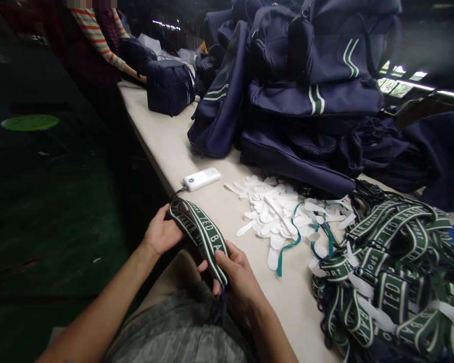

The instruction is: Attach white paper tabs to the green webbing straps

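A green woven bag strap (208, 232) with white edges and white lettering is stretched between my hands, over my lap at the table's edge. My left hand (163, 233) has its fingers closed around the strap's far end, where it loops back. With thumb on top and fingers underneath, my right hand (236, 269) grips the near end. Dark webbing hangs below the right hand. To the right lies a large heap of similar straps (391, 292), some with white paper pieces among them.
White paper strips (272, 206) and teal ribbons (293, 237) are scattered mid-table. A white power bank (202, 179) with a cable lies near the left edge. Navy bags (314, 96) are piled behind. Another person's striped sleeve (98, 38) reaches toward a navy bag (170, 85). A green stool (30, 122) stands left.
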The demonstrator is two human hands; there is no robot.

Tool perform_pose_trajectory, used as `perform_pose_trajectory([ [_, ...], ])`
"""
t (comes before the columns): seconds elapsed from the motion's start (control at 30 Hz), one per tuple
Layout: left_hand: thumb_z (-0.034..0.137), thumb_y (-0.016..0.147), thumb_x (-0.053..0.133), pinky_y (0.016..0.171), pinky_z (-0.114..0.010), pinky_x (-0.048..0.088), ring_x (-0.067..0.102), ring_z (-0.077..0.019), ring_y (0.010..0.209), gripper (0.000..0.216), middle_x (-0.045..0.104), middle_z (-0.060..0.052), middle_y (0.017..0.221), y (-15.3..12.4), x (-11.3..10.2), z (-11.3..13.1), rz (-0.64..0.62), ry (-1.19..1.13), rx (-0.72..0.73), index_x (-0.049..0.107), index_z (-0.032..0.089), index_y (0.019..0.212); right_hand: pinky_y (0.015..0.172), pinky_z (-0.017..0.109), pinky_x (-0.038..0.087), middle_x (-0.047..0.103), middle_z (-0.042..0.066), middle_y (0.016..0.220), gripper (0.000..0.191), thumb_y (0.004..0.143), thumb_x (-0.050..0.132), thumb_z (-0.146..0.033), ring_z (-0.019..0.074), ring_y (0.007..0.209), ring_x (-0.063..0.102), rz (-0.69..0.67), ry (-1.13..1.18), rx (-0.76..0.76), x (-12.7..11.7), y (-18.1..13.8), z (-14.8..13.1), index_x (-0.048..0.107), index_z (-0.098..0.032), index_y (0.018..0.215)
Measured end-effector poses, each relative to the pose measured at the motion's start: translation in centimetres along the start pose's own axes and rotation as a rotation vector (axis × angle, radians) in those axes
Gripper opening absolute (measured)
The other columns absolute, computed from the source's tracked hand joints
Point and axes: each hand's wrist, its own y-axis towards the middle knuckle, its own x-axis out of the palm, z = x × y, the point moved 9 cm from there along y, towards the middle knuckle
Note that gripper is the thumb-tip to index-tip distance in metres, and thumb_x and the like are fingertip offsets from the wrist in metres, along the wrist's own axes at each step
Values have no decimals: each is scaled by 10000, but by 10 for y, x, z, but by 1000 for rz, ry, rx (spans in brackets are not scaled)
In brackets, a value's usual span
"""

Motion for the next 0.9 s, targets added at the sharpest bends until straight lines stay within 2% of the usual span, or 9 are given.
perform_pose_trajectory([
  [0.1, 523, 1001, 317, 690, -455, 628, 709, -315, 818, 571, 695, -206, 916, -32, -9, -40, -59, 1, -127, 643, 55, 1018, 330, 137, 371, 743, 75, 785, 413, 859, 698, -503, 73, 357, 543, -21, -10, -18, 2, 6, 1, 589, -151, 1048],
  [0.17, 626, 969, 299, 580, -458, 611, 688, -309, 658, 682, 695, -207, 864, -55, -4, -65, -140, 25, -242, 659, 50, 1016, 339, 144, 374, 735, 61, 767, 431, 857, 688, -527, 72, 359, 535, -57, -37, -17, 9, 10, 4, 596, -157, 1059],
  [0.27, 684, 938, 289, 599, -475, 619, 677, -295, 601, 752, 706, -209, 882, -79, 7, -81, -154, 31, -299, 673, 55, 1087, 344, 158, 386, 713, 37, 718, 444, 846, 687, -551, 84, 365, 542, -112, -118, 4, 22, 13, 13, 613, -154, 1032],
  [0.4, 416, 1010, 383, 854, -461, 628, 708, -319, 986, 467, 708, -201, 1053, -83, 11, -58, 45, 14, -74, 680, 69, 1107, 335, 169, 394, 670, 9, 624, 456, 822, 705, -571, 99, 351, 540, -109, -211, 65, 27, 10, 26, 617, -144, 955],
  [0.5, 171, 982, 454, 774, -373, 656, 731, -256, 882, 265, 716, -166, 987, -78, 11, -50, 131, 50, -32, 687, 74, 1061, 328, 163, 371, 669, 19, 590, 481, 804, 708, -598, 102, 340, 533, -62, -179, 88, 21, 2, 27, 587, -146, 912],
  [0.6, 80, 969, 438, 717, -287, 652, 730, -196, 786, 255, 711, -145, 932, -67, 10, -48, 157, 11, -8, 682, 69, 1043, 316, 164, 355, 684, 40, 584, 505, 776, 728, -612, 111, 332, 535, -59, -131, 120, 18, -6, 30, 576, -146, 896],
  [0.77, 35, 896, 542, 682, -260, 641, 713, -175, 719, 231, 721, -115, 972, -60, 14, -13, 100, 246, 301, 706, 136, 1025, 314, 155, 335, 671, 56, 547, 538, 693, 796, -613, 104, 322, 524, -39, 14, 236, 8, -10, 56, 581, -135, 814],
  [0.83, 58, 837, 643, 681, -268, 633, 706, -196, 734, 235, 723, -115, 1023, -63, 22, 1, 3, 434, 409, 713, 157, 1037, 338, 161, 371, 671, 62, 549, 549, 641, 838, -592, 107, 346, 544, -62, 72, 294, 8, -9, 68, 588, -127, 793],
  [0.9, 102, 802, 710, 688, -236, 608, 688, -198, 732, 221, 729, -99, 949, -70, 34, 16, -102, 681, 563, 738, 166, 1012, 355, 173, 403, 670, 61, 546, 549, 614, 857, -577, 119, 365, 562, -81, 86, 333, 8, -7, 73, 582, -132, 780],
])
